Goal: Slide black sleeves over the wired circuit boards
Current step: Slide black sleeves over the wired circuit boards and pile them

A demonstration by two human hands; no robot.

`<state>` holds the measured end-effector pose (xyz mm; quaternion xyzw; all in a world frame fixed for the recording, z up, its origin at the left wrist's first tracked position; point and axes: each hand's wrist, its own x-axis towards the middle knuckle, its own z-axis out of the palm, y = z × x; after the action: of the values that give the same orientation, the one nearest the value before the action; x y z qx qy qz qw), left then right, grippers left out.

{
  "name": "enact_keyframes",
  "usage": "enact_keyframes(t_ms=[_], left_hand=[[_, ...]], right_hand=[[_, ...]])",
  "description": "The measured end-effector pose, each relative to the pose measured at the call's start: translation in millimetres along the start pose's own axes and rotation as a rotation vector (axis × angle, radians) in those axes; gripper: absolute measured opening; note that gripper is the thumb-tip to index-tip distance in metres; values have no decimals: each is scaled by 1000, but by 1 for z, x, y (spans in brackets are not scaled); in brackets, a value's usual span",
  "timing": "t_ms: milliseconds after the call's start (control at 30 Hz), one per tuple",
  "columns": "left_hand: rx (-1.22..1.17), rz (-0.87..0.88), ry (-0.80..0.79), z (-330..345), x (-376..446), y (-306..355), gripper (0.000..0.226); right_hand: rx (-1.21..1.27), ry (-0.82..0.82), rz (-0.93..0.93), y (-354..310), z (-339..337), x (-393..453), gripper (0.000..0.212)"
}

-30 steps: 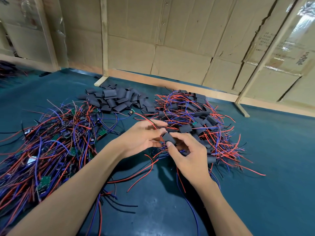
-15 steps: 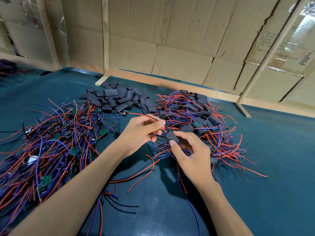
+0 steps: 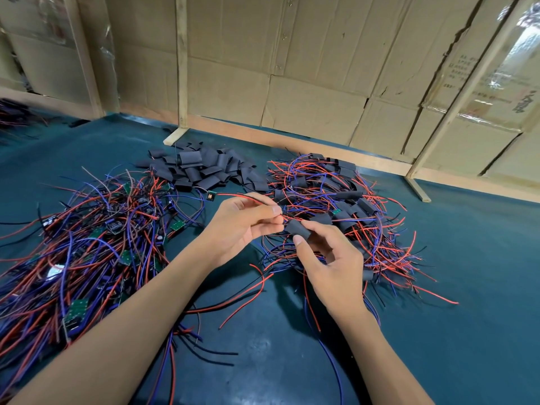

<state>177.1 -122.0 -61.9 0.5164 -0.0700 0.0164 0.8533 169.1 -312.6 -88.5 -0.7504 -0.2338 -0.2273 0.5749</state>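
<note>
My right hand (image 3: 330, 264) pinches a black sleeve (image 3: 298, 229) between thumb and fingers at the table's middle. Just left of it, my left hand (image 3: 242, 226) pinches red and black wires (image 3: 248, 197) that run up-left to a small component (image 3: 209, 196). The wire ends sit close to the sleeve's left opening. A pile of loose black sleeves (image 3: 201, 169) lies beyond my hands. Bare wired green circuit boards (image 3: 87, 244) are heaped on the left. Sleeved boards with wires (image 3: 344, 206) are heaped on the right.
The work surface is a dark teal mat (image 3: 467, 317). A cardboard wall (image 3: 292, 68) with wooden posts (image 3: 181, 68) closes off the back. Loose red, black and blue wires (image 3: 248, 296) trail between my forearms.
My left hand has pulled the wires left, away from the sleeve, and now pinches them near their ends. My right hand keeps the sleeve and has barely moved.
</note>
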Motion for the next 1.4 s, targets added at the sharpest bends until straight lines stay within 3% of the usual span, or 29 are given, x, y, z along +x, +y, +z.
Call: enact_keyframes(t_ms=[300, 567, 733, 900, 1100, 1233, 1400], left_hand=[[138, 9, -32, 1, 0, -3, 4], [158, -98, -130, 1, -2, -8, 14], [138, -273, -68, 7, -2, -6, 45], [89, -416, 120, 3, 2, -1, 69], [27, -582, 109, -2, 1, -3, 86], [6, -634, 107, -4, 0, 0, 79], [-217, -468, 226, -8, 3, 5, 43]], right_hand=[[47, -5, 52, -7, 4, -1, 32], [348, -28, 301, -10, -1, 6, 21], [459, 38, 403, -8, -4, 11, 24], [513, 148, 413, -6, -11, 15, 22], [478, 177, 366, -7, -9, 15, 26], [474, 216, 352, -8, -13, 17, 29], [480, 258, 347, -9, -16, 19, 32]])
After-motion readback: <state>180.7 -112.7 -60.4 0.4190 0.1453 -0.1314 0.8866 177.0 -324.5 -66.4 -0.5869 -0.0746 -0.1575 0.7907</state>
